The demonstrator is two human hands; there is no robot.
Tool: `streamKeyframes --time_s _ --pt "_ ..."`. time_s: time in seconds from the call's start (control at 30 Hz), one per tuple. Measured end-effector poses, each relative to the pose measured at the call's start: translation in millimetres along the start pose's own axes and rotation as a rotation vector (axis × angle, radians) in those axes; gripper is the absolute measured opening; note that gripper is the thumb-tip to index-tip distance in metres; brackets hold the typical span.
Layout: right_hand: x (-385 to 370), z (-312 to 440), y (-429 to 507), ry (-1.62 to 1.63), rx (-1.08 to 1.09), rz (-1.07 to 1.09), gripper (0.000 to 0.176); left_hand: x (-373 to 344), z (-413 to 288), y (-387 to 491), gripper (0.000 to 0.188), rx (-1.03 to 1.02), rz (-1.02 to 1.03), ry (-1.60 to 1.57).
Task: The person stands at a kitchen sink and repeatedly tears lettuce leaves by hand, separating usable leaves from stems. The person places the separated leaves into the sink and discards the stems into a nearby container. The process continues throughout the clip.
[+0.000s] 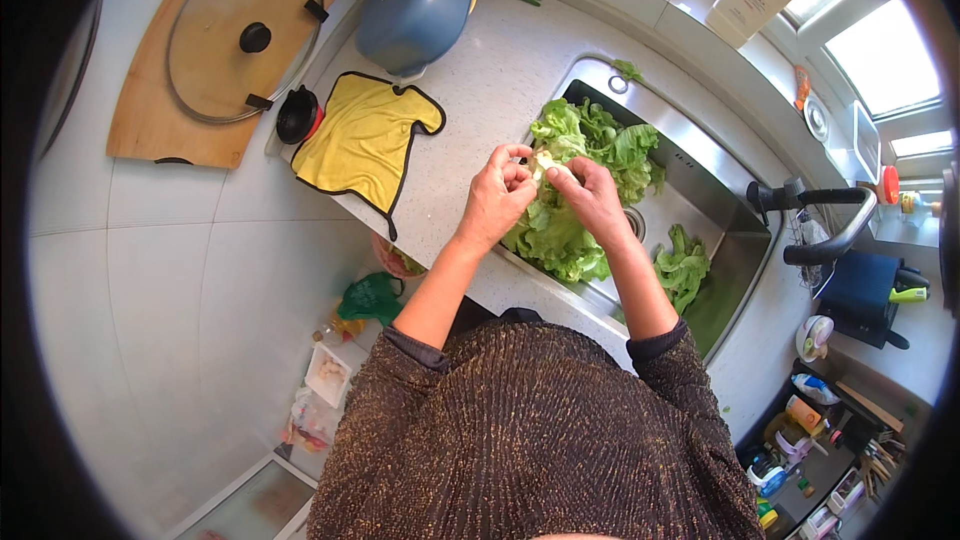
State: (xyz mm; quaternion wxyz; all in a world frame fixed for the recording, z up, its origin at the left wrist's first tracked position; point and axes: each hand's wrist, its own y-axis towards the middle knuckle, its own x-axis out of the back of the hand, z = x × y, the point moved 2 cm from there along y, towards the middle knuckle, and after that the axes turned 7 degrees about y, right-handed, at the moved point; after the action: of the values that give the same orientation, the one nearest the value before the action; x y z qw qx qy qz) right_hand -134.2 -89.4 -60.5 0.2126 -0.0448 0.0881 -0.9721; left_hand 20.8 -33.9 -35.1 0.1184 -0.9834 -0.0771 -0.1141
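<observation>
My left hand (pixel 495 199) and my right hand (pixel 594 199) meet over the near left part of a stainless steel sink (pixel 739 259). Between their fingertips is the pale stem end (pixel 546 163) of green lettuce, with the right thumb lying on it. Leafy lettuce (pixel 559 240) spreads below and around the hands; whether it all joins the held stem cannot be told. More lettuce leaves (pixel 626 146) lie at the sink's far end. A separate bunch of leaves (pixel 681 262) rests on the sink floor right of my right forearm.
A yellow cloth (pixel 360 142) with dark edging and an upturned blue basin (pixel 416 4) occupy the counter at left. A glass lid (pixel 244 37) leans against a wooden board (pixel 142 109). The black-and-steel faucet (pixel 840 229) stands right of the sink, near a knife block (pixel 859 300).
</observation>
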Motion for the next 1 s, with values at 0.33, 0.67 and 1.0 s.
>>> streamKeyframes --time_s 0.33,0.67,1.0 --pt "-3 25 -8 -0.229 0.141 -0.054 0.033 15 -15 11 0.057 -0.001 0.167 0.122" --pt "10 20 5 -0.221 0.142 -0.046 0.033 40 -3 13 0.060 0.220 0.301 -0.997" --pt "10 -33 23 -0.252 0.057 0.045 0.033 151 27 -54 0.032 0.148 -0.281 -0.905"
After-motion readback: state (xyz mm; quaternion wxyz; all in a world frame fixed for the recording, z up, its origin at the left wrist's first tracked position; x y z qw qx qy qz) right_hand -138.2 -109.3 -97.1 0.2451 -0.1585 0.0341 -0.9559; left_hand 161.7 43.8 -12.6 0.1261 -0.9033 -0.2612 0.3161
